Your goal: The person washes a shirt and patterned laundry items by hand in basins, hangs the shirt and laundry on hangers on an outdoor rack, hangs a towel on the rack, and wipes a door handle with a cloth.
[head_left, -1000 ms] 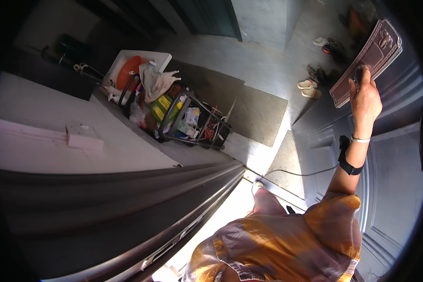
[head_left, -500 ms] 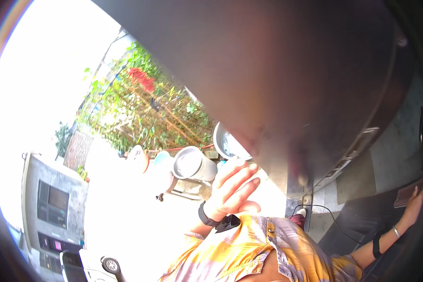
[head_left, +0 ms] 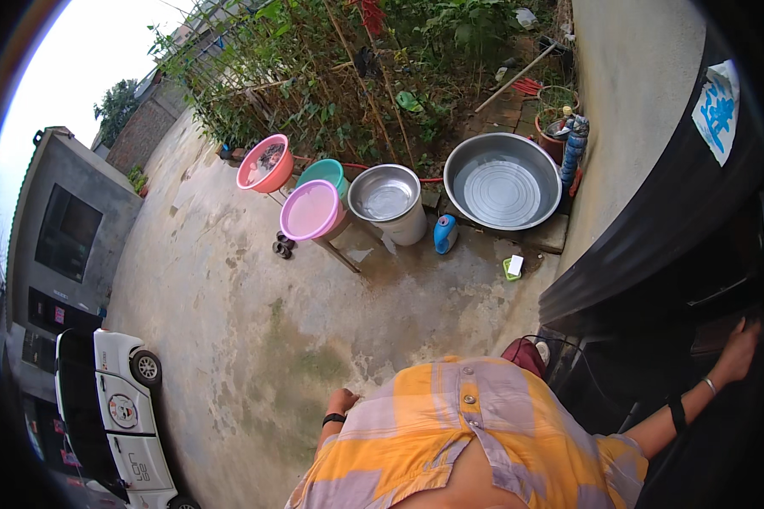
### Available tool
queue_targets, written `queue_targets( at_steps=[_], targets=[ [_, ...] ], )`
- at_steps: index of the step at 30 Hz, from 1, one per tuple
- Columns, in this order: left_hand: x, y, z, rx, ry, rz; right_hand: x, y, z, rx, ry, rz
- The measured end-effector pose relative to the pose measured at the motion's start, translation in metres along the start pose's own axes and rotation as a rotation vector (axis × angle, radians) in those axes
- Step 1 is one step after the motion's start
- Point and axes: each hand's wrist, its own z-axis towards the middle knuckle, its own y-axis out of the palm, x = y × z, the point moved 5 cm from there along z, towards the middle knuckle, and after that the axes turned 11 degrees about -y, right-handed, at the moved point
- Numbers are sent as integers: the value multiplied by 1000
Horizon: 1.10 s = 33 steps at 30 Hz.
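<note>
My left hand (head_left: 342,400) hangs low at my left side, a dark band on its wrist. It is seen from above and its fingers are mostly hidden, so what it holds, if anything, does not show. At the far right my right arm reaches out, with a dark band and a pale bangle on it. My right hand (head_left: 741,349) has its fingers bent against a dark brown, flat-looking thing (head_left: 711,337) in the shadow, too dim to name. Black hanging cloth (head_left: 645,225) lies between that hand and the yard.
Ahead stand a large metal basin (head_left: 458,182) of water, a metal bowl (head_left: 373,199) on a white bucket (head_left: 407,227), and pink (head_left: 307,209), green (head_left: 338,172) and coral (head_left: 282,174) basins. A blue bottle (head_left: 445,234) stands nearby. A white vehicle (head_left: 127,373) is left; a cable (head_left: 590,365) trails right.
The dark surface that filled the upper view is gone, and the yard shows. My left hand has dropped from its raised, spread pose to my side. My right hand stays far right.
</note>
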Motion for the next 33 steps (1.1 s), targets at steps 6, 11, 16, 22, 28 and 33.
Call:
queue_targets(
  at_steps=[6,11,16,22,28,33],
  targets=[
    [-109,92,-4,-252,-266,-395,-71,-52,-32,-127,50,111],
    [-95,91,29,-278,-232,-606,-121,-93,-42,-186,12,145],
    [-96,47,72,-196,-220,-750,-204,-164,-83,-1,102,29],
    [-143,-19,122,-35,-315,-877,-505,-132,-168,-708,-762,1160],
    [-218,-82,138,200,-511,-1038,-754,-219,-236,-878,-1033,1297],
    [-251,-91,140,378,-635,-1225,-895,-331,-273,-868,-1455,1378]
  ],
)
